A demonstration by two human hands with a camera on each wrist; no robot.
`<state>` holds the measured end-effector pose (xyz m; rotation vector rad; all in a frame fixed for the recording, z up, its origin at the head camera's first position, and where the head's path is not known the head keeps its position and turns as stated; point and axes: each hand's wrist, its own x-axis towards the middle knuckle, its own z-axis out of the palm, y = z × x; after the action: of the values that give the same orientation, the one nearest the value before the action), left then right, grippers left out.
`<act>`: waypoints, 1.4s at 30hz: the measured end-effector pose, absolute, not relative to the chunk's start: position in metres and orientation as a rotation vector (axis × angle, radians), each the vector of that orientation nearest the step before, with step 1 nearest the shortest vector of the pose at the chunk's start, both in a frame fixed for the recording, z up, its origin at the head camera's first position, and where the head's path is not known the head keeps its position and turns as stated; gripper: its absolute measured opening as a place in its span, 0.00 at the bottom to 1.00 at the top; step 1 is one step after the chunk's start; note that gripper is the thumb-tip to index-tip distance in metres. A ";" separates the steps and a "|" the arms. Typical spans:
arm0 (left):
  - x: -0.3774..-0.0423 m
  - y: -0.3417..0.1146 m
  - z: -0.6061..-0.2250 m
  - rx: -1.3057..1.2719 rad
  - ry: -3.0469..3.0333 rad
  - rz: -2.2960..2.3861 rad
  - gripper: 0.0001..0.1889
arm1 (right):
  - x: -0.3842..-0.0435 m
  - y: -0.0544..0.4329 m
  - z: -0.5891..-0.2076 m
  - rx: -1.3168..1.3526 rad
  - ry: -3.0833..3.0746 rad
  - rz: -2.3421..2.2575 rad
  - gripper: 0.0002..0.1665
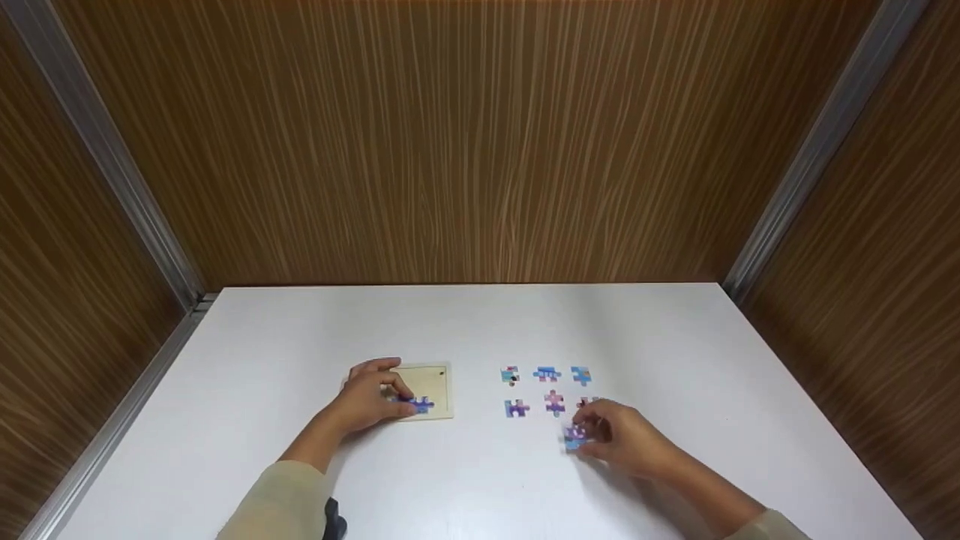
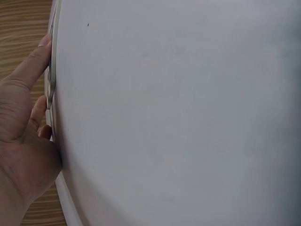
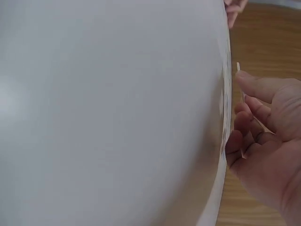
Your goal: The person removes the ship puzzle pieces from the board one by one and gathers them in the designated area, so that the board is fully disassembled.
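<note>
A person is putting a little jigsaw puzzle together on a white table (image 1: 300, 330). This looks like the start of the job, because only one blue piece (image 1: 420, 405) lies in the wooden puzzle tray (image 1: 427, 379), near its front edge.

The left hand (image 1: 371, 397) rests on the tray's left side with its fingers curled over the edge, and the fingertips touch the blue piece, so it seems to be pressing that piece into place and keeping the tray from sliding.

The right hand (image 1: 619, 435) is over by the loose pieces (image 1: 547, 390), which lie in neat rows to the right of the tray. Its fingers are bent and pinch one purple and blue piece (image 1: 575, 436) at the front of the rows.

I think the next move is to lift that piece, carry it over to the tray, and turn it so its bumps fit beside the blue one
</note>
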<state>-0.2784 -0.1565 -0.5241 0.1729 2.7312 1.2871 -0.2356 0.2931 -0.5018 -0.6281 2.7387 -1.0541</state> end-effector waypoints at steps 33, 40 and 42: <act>-0.281 -0.160 -0.525 0.246 2.738 1.259 0.11 | -0.241 0.326 -0.488 -0.558 2.616 -0.929 0.19; -0.283 -0.167 -0.524 0.248 2.701 1.270 0.16 | -0.248 0.294 -0.462 -0.619 2.749 -0.928 0.16; -0.283 -0.169 -0.524 0.254 2.695 1.255 0.15 | -0.250 0.280 -0.454 -0.654 2.746 -0.950 0.16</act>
<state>-0.2831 -0.1686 -0.5236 0.2539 2.6948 1.2552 -0.2500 0.2796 -0.4536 -0.6541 2.7459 -0.9501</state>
